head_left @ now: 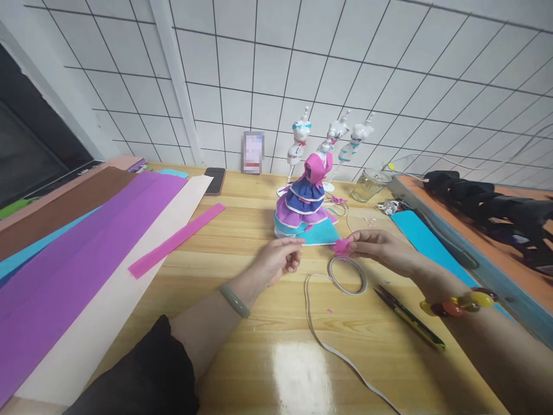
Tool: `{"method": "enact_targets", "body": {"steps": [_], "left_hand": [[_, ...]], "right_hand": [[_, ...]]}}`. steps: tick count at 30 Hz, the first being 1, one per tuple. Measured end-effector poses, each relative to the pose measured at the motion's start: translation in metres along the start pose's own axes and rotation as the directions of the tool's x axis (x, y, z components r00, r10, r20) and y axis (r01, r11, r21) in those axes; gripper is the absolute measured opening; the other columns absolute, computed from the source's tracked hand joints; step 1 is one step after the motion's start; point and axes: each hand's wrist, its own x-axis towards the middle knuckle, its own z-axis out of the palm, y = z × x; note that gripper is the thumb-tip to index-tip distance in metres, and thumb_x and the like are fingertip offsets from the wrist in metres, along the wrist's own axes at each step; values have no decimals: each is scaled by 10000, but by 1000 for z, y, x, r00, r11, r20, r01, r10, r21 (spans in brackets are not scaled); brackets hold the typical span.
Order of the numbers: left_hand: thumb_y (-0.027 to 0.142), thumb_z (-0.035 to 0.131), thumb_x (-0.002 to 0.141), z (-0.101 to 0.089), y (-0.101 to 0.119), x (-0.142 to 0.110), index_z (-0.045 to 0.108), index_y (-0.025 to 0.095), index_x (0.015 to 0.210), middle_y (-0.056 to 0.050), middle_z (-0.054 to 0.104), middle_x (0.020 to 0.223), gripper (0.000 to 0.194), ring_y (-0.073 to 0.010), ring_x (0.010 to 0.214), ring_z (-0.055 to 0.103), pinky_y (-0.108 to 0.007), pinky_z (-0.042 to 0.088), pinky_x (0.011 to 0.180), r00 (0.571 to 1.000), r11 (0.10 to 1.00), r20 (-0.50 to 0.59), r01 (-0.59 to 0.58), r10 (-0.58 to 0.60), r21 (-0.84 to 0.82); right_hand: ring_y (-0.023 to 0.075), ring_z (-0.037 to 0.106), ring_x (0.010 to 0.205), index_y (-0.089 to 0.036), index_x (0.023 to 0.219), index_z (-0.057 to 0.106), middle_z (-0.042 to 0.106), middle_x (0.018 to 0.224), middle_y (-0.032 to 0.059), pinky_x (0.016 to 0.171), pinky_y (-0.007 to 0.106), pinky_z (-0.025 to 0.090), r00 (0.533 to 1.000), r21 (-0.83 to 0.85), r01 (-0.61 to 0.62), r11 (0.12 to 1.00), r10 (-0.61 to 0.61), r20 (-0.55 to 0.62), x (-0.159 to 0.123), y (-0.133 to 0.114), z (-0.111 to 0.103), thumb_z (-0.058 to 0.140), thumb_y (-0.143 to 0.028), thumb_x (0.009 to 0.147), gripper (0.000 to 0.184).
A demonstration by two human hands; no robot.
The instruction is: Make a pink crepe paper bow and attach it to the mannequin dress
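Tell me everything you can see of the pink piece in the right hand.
The pink piece is small, bright pink and thin-looking, with a lobed, flower-like outline; it could be paper or foam. The right hand pinches its right side between thumb and fingertips. In the view it sits just above the ring-shaped roll, beside the blue sheet's corner; whether it touches either is unclear. The left hand is apart from it.
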Motion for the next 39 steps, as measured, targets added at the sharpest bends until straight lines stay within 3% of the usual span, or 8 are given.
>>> {"method": "enact_targets", "body": {"steps": [4,8,23,25,27,31,35,39], "left_hand": [[372,671,668,11,-3,-8,588,145,987,27,523,589,400,-44,444,438,-180,281,418,993,971,122,-22,-8,238],[414,675,654,18,-6,-11,613,127,856,27,526,577,356,-38,431,412,-191,287,425,978,910,196,-146,74,388],[391,621,707,14,-9,-8,603,137,807,43,491,514,274,-46,418,406,-183,285,410,976,877,108,-217,188,428],[371,632,700,15,-10,-7,586,136,843,34,515,540,279,-55,422,439,-181,313,401,981,899,58,-193,185,393],[365,634,697,17,-10,-7,572,128,817,11,549,580,274,-69,434,479,-188,343,394,987,927,17,-155,158,341],[357,652,692,21,-8,-9,600,103,801,-71,628,730,281,-119,582,585,-210,416,461,994,987,96,-68,54,146],[309,658,704,22,-4,-12,630,92,881,-103,646,821,282,-161,726,619,-231,454,548,982,1000,187,-18,19,-6],[310,647,719,21,-3,-12,639,95,902,-117,645,861,283,-176,751,623,-243,463,560,978,999,208,-17,23,-29]], "right_hand": [[145,591,735,-187,821,630,655,798,24,753,306,443,995,223,3,975,-24,92,-10,-8,31,680,-356,698,215],[126,567,687,-178,793,623,636,730,14,689,273,427,989,202,57,978,-83,123,-11,-13,53,665,-382,708,225],[160,590,676,-165,798,662,672,736,47,665,304,468,969,-57,215,975,-220,-113,-9,-16,74,577,-464,754,314],[176,598,697,-171,806,658,674,771,61,656,313,473,927,-198,267,943,-308,-216,-11,-15,75,545,-444,785,296],[189,600,735,-181,844,655,666,805,72,658,321,475,835,-400,328,856,-461,-302,-14,-15,77,517,-382,821,245],[197,587,802,-178,940,640,637,885,104,665,326,477,668,-731,405,548,-724,-173,-21,-11,83,482,-215,850,185],[207,581,828,-168,1018,609,634,915,116,661,333,482,598,-847,419,327,-801,-14,-23,-5,88,500,-153,835,214],[212,596,830,-173,1020,606,648,912,117,668,340,488,572,-860,426,281,-820,15,-24,-5,87,502,-167,834,214]]}}
